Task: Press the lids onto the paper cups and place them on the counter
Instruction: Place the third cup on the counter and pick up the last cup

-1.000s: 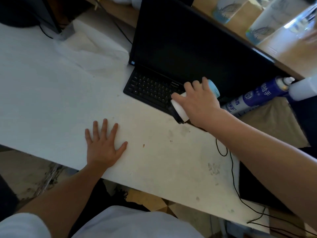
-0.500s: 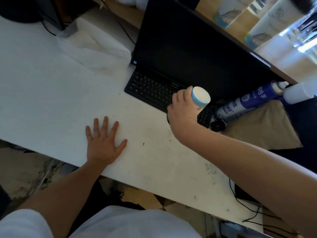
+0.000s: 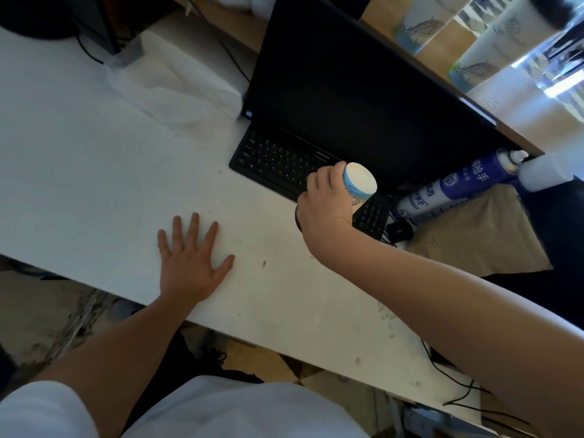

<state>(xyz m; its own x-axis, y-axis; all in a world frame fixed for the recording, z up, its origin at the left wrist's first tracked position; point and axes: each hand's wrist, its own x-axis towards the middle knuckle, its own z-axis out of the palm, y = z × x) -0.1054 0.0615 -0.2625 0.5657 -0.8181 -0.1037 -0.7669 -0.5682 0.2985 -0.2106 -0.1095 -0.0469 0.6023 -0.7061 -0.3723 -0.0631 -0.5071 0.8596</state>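
Note:
My right hand [image 3: 325, 205] grips a white paper cup [image 3: 359, 183] with a blue band near its base. The cup is turned so its bottom faces up and away, and a dark lid edge [image 3: 297, 218] shows below my palm. The cup is held over the right end of the black keyboard [image 3: 278, 161]. My left hand [image 3: 192, 257] rests flat with spread fingers on the white table [image 3: 79, 159]. On the raised wooden counter [image 3: 543, 109] behind the monitor stand two more paper cups [image 3: 420, 23], [image 3: 493, 49].
A black monitor [image 3: 363, 90] stands behind the keyboard. A blue and white spray can [image 3: 455, 188] lies to the right beside a white bottle [image 3: 546, 172] and brown paper [image 3: 474, 235]. Crumpled white plastic [image 3: 177, 93] lies at the back left. Cables [image 3: 455, 380] hang off the table's right edge.
My right hand has turned the cup from lying on its side to base up and drawn it slightly towards me. My left hand has stayed flat on the table.

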